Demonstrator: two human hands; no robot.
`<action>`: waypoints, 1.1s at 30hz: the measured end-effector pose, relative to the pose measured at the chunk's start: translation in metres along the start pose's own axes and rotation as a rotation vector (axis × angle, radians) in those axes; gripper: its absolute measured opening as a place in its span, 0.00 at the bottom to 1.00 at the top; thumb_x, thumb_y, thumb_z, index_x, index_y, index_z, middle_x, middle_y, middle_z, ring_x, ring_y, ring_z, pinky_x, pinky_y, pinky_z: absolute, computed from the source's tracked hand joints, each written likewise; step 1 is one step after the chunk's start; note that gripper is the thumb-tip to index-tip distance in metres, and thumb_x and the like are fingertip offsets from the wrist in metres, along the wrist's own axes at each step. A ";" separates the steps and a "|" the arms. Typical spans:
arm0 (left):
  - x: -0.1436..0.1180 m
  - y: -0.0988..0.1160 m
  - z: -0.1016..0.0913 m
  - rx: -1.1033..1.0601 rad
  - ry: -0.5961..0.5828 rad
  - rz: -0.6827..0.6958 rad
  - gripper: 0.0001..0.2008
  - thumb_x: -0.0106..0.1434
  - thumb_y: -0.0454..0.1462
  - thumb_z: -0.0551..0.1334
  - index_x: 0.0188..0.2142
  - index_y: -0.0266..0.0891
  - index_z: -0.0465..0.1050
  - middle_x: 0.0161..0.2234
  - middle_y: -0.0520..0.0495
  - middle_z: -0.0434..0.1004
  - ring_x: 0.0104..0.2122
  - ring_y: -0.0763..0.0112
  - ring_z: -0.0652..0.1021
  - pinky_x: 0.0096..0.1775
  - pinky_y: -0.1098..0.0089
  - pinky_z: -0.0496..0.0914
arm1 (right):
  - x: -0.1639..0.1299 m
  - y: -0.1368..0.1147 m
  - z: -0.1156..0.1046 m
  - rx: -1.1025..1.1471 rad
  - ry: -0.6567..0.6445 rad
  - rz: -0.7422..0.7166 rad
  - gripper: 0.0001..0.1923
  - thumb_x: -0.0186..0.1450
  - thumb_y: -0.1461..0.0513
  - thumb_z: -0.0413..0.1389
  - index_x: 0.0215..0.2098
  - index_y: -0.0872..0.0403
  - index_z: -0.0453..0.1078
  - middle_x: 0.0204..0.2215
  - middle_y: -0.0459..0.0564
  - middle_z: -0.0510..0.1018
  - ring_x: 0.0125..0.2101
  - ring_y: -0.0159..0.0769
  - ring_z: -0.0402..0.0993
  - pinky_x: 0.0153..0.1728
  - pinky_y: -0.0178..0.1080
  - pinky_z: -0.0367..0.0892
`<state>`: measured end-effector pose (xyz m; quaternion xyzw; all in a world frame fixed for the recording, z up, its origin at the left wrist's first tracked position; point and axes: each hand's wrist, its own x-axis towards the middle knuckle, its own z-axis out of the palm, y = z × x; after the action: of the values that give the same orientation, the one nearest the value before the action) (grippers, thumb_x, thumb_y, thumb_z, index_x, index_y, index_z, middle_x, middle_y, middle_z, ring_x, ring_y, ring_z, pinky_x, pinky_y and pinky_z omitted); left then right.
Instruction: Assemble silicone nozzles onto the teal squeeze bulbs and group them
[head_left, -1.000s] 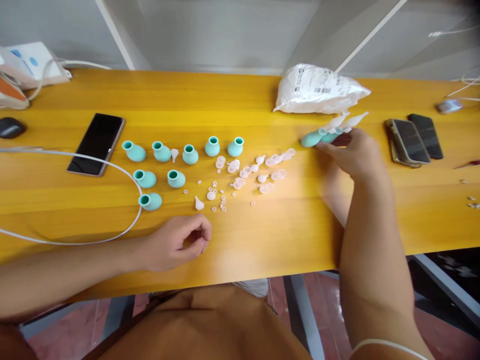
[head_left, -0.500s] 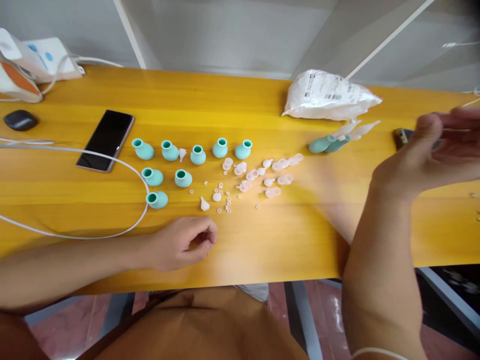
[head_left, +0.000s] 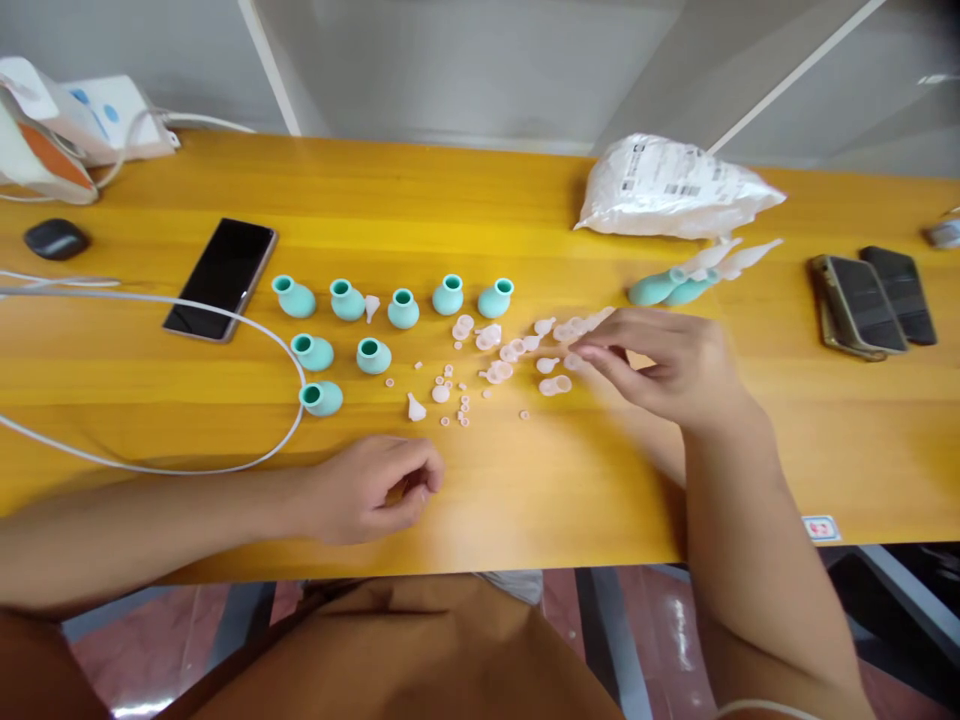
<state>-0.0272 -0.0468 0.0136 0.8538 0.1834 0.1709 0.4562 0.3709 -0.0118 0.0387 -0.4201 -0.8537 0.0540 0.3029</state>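
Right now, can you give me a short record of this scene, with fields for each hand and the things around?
left hand: curled loosely, resting on the wooden table, grip contents not visible
right hand: fingertips at the clear small caps
teal bulbs: eight, standing in loose rows
assembled pieces: two, lying near the white plastic bag
phones: one at left, two at right
white cable: curving along the left side

Small assembly workbench: yellow table strewn with silicone parts.
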 end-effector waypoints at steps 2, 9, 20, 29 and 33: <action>-0.002 0.000 0.002 0.243 0.019 0.194 0.07 0.74 0.29 0.57 0.43 0.43 0.68 0.34 0.51 0.80 0.29 0.69 0.76 0.34 0.67 0.70 | 0.000 -0.004 -0.001 -0.002 -0.071 0.003 0.05 0.77 0.58 0.65 0.44 0.42 0.85 0.39 0.46 0.91 0.37 0.41 0.88 0.37 0.43 0.78; 0.000 0.000 0.002 0.803 0.168 0.322 0.07 0.75 0.28 0.59 0.45 0.36 0.76 0.44 0.40 0.86 0.38 0.58 0.75 0.39 0.58 0.71 | -0.003 -0.003 0.000 -0.011 -0.151 -0.007 0.12 0.79 0.62 0.61 0.51 0.38 0.85 0.47 0.44 0.92 0.46 0.44 0.90 0.44 0.48 0.80; 0.002 -0.002 0.000 0.932 0.152 0.150 0.20 0.77 0.31 0.63 0.65 0.41 0.77 0.63 0.43 0.85 0.55 0.51 0.76 0.53 0.52 0.65 | -0.003 -0.004 0.007 -0.042 -0.133 -0.057 0.09 0.79 0.64 0.61 0.49 0.44 0.83 0.48 0.46 0.91 0.48 0.43 0.90 0.47 0.46 0.80; 0.001 -0.007 -0.005 0.819 0.241 0.333 0.10 0.77 0.30 0.68 0.54 0.41 0.80 0.50 0.48 0.89 0.51 0.58 0.80 0.51 0.57 0.67 | 0.003 -0.025 0.008 0.088 0.251 0.080 0.12 0.74 0.64 0.67 0.50 0.40 0.83 0.44 0.48 0.90 0.34 0.42 0.83 0.32 0.46 0.76; 0.001 -0.007 -0.010 0.603 0.192 0.336 0.08 0.77 0.31 0.67 0.53 0.43 0.78 0.47 0.48 0.89 0.45 0.61 0.80 0.47 0.59 0.72 | 0.008 -0.044 0.021 0.263 0.292 0.126 0.09 0.73 0.63 0.69 0.48 0.41 0.85 0.40 0.49 0.88 0.33 0.41 0.81 0.33 0.47 0.79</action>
<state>-0.0317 -0.0356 0.0130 0.9483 0.1247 0.2611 0.1300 0.3248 -0.0308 0.0406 -0.4327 -0.7584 0.1225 0.4719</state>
